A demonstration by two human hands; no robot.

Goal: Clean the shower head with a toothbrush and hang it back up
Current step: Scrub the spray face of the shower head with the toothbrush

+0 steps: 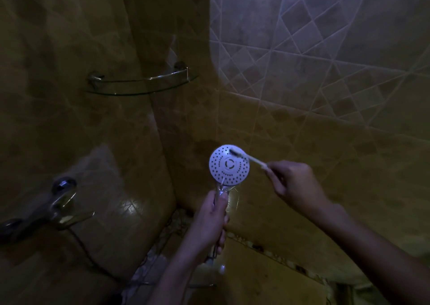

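Observation:
The round white shower head (226, 167) faces me, its perforated face lit in the dim shower corner. My left hand (210, 218) is wrapped around its chrome handle just below the face. My right hand (294, 183) grips the end of a white toothbrush (250, 158) to the right of the head. The brush's bristle end rests on the upper right part of the face. The hose runs down from the handle and is mostly hidden by my left forearm.
A curved glass corner shelf (142, 82) is fixed to the tiled walls above. A chrome mixer tap (55, 207) juts from the left wall at lower left. Tiled walls close in on both sides; a low tiled ledge (267, 253) runs under my arms.

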